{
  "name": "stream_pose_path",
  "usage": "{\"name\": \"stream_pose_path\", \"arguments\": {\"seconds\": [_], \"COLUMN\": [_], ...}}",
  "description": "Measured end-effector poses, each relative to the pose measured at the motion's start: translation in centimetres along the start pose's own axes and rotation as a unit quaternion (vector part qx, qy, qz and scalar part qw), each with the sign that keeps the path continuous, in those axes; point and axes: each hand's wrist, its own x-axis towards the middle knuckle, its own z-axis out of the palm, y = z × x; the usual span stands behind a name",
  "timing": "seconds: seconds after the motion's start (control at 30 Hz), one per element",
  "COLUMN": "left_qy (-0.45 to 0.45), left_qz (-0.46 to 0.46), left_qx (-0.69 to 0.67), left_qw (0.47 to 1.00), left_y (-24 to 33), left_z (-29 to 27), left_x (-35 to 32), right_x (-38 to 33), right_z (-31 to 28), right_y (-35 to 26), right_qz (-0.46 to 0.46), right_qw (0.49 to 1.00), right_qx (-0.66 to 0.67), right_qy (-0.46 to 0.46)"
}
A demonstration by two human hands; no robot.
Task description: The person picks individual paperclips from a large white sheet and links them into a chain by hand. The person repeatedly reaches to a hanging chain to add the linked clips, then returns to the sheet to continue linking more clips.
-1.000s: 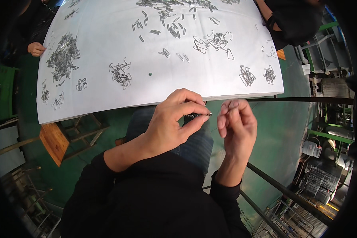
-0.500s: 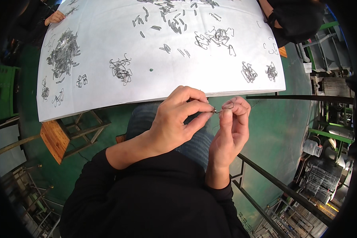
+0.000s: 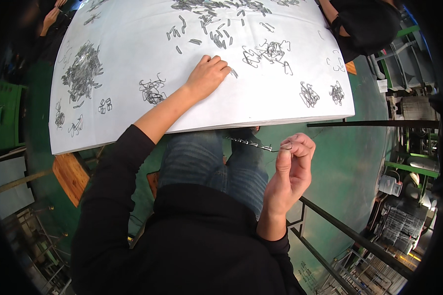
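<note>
My right hand [image 3: 291, 164] is raised in front of the table edge, thumb and fingers pinched on a thin wire hook [image 3: 275, 150]. From its left end a narrow, glinting metal strand [image 3: 248, 143] stretches away over my lap. My left hand [image 3: 208, 77] rests on the white tabletop [image 3: 261, 101] with its fingers curled down and drawn together. Beside those fingertips lie slim grey metal clips [image 3: 234, 73]. Whatever is under or between the left fingers is hidden.
Heaps of wire hooks [image 3: 273, 50] and a large pile of clips [image 3: 82, 73] lie on the table, with more clips [image 3: 216, 37] farther back. One person's hand [image 3: 50, 18] shows at far left; another person's dark sleeve [image 3: 366, 24] is at far right. A wooden stool [image 3: 70, 178] stands lower left.
My left hand has let go of the piece at my right hand and reached forward onto the table. My right hand stays nearly in place. The far-left person's hand has lifted off the table.
</note>
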Motion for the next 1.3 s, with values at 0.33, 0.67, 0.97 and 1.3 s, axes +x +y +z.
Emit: {"name": "stream_pose_path", "arguments": {"seconds": [0.33, 0.67, 0.97, 1.3], "left_qy": [-0.077, -0.136, -0.076, 0.061], "left_qz": [0.025, -0.028, -0.254, -0.247], "left_qx": [0.142, 0.161, -0.267, -0.623], "left_qw": [0.987, 0.977, 0.926, 0.74], "left_y": [0.5, 1.2, 4.3, 12.6], "left_z": [0.2, 0.1, -4.3, -15.3], "left_x": [2.3, 2.6, 4.0, 0.8], "right_x": [-0.2, -0.6, -0.3, 0.3], "right_z": [0.0, -0.4, -0.2, 0.1], "right_y": [0.2, -0.2, -0.1, -0.1], "right_qz": [-0.028, -0.007, -0.041, -0.081], "right_qw": [0.999, 0.999, 0.997, 0.985], "right_qx": [-0.039, -0.019, -0.066, -0.15], "right_qy": [-0.01, -0.031, -0.017, -0.018]}}
